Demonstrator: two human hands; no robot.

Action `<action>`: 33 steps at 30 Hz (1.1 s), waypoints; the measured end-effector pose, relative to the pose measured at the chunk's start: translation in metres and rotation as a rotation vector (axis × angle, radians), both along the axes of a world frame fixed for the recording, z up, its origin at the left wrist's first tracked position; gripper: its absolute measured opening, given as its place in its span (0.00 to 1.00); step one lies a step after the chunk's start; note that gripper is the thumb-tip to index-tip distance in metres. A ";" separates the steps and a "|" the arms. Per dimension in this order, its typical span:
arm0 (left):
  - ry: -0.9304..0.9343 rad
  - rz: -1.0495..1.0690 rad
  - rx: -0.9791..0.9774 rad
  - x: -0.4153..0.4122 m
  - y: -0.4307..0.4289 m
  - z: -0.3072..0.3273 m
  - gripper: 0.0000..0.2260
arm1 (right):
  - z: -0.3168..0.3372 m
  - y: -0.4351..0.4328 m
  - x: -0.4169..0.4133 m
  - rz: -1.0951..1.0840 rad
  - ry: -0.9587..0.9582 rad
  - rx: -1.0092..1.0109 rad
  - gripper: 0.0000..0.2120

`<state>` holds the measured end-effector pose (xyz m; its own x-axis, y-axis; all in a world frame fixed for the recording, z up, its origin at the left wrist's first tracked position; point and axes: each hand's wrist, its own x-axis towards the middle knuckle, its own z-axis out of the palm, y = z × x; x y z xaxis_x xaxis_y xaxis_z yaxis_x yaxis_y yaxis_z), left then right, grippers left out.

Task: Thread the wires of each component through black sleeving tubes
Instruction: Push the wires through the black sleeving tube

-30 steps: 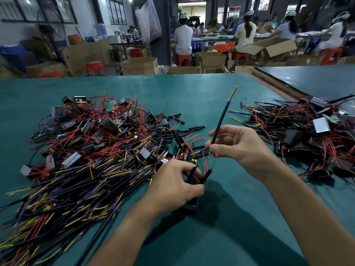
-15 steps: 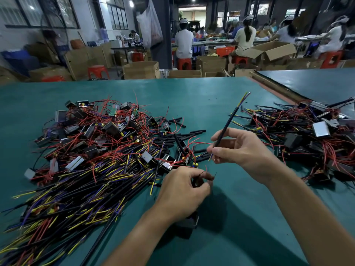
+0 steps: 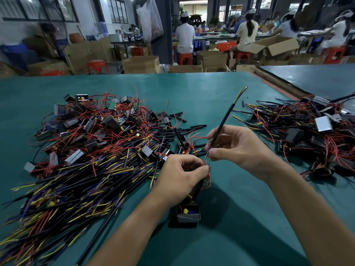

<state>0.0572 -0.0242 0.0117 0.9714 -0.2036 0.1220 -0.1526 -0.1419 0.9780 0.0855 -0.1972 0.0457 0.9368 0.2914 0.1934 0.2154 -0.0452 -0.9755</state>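
— What's on the left?
— A pile (image 3: 92,143) of components and loose wires on the green table (image 3: 192,89).
— And in the middle?
— The left hand (image 3: 180,177), its grip pinched on thin red wires (image 3: 209,181) of a component (image 3: 188,215) just below it, at lower centre.
— The tube (image 3: 225,120)?
— Right of that, tilted toward the upper right. The right hand (image 3: 240,148) has its grip closed round its lower end. Yellow and blue wire ends (image 3: 242,91) poke from its top. A second pile (image 3: 311,135) lies at far right.
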 end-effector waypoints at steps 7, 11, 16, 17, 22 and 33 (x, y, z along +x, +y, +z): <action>0.120 0.007 -0.105 0.001 0.004 0.002 0.06 | 0.001 0.000 -0.001 -0.015 -0.002 -0.002 0.13; 0.189 0.013 -0.177 -0.001 0.005 0.005 0.05 | 0.001 0.001 -0.002 -0.016 0.003 0.015 0.11; 0.238 0.039 -0.210 -0.001 0.005 0.007 0.04 | 0.002 0.004 -0.003 -0.030 -0.011 0.029 0.10; 0.249 0.041 -0.214 -0.002 0.005 0.007 0.04 | 0.001 0.005 -0.003 -0.033 -0.018 0.029 0.09; 0.330 0.019 -0.256 -0.003 0.007 0.010 0.07 | 0.000 0.009 -0.004 -0.059 -0.065 0.006 0.08; 0.433 0.010 -0.365 -0.001 0.009 0.014 0.03 | 0.000 0.014 -0.005 -0.069 -0.079 0.031 0.09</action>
<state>0.0563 -0.0155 0.0259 0.9503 -0.2132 -0.2270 0.2728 0.2183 0.9370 0.0801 -0.1835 0.0461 0.9359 0.2192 0.2759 0.2896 -0.0323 -0.9566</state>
